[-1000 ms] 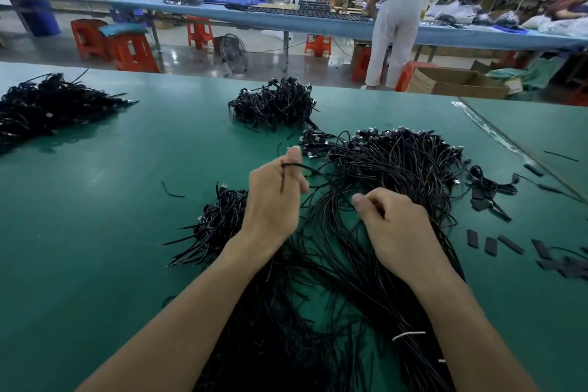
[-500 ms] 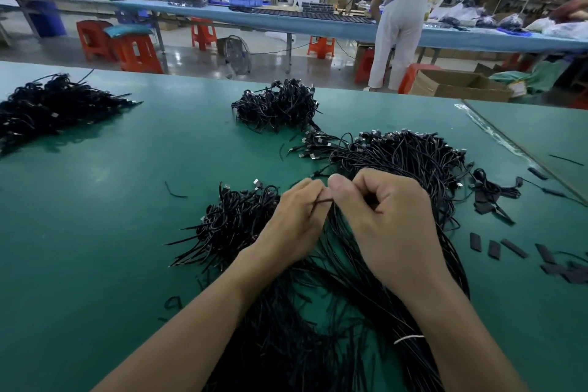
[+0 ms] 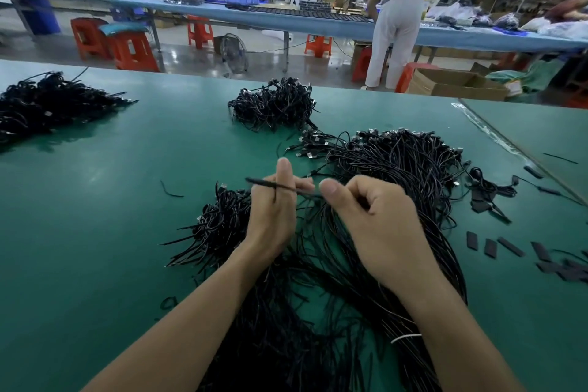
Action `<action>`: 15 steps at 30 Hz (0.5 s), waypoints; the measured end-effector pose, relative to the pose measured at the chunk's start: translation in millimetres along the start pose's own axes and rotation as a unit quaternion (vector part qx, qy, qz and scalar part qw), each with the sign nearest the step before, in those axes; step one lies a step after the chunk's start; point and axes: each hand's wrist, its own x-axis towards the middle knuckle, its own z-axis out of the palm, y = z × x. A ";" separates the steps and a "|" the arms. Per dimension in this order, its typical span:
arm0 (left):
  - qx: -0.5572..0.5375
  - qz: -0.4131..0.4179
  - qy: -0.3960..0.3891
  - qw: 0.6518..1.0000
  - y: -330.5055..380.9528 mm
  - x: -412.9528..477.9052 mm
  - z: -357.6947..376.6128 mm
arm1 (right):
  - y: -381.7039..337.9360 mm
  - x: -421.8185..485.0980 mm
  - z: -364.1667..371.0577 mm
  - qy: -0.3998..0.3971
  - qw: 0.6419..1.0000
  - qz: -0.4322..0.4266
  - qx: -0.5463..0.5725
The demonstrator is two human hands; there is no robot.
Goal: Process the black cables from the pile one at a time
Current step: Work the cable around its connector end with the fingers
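Head view is looking down at a green worktop point(image 3: 127, 232), where both bare hands are working just above a large loose pile of black cables point(image 3: 397, 169). The pile is spreading from the centre-right of the worktop down toward the near edge, passing under both forearms, and a white tie point(image 3: 405, 338) is binding some strands close to the right wrist.

The left hand point(image 3: 273, 216) is gripping a single cable point(image 3: 305, 191): one finger is pointing straight up while the cable is crossing over it, and the other fingers are curling in. The right hand point(image 3: 378, 226) is pinching the same cable between thumb tip and curled fingers, so the short stretch between the two hands is running nearly level, with its free end sticking out to the left past the raised finger.

A smaller bundled heap point(image 3: 219, 223) is lying just beside the left hand on its outer side. Another heap point(image 3: 276, 105) is sitting near the far edge, and a third point(image 3: 47, 105) is lying well apart at the far left. Short flat black strips point(image 3: 490, 247) are lying scattered on the right.

Beyond the worktop, a person point(image 3: 397, 19) is standing with their back turned at a long blue worktop point(image 3: 318, 25), with orange stools point(image 3: 133, 51) and a cardboard box point(image 3: 455, 83) on the floor nearby.
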 end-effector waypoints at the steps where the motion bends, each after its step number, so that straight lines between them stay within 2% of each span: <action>1: -0.019 0.030 0.023 0.999 6.5 1.4 0.9 | 0.0 0.9 -1.9 0.015 1.000 0.001 0.007; 4: -0.094 0.061 0.040 0.993 39.9 -0.2 4.8 | -2.4 3.4 -3.3 0.011 0.999 -0.022 0.028; 7: -0.079 0.066 0.010 0.995 63.8 0.4 5.0 | -8.6 2.5 0.8 -0.025 0.998 -0.038 0.039; 11: 0.111 0.109 -0.028 0.987 73.9 -3.0 -3.2 | -22.0 -2.6 -1.3 -0.034 0.991 -0.045 0.118; 15: 0.332 0.084 -0.034 0.939 67.6 -3.1 -9.3 | -27.3 -1.1 -4.5 -0.035 0.991 -0.063 0.112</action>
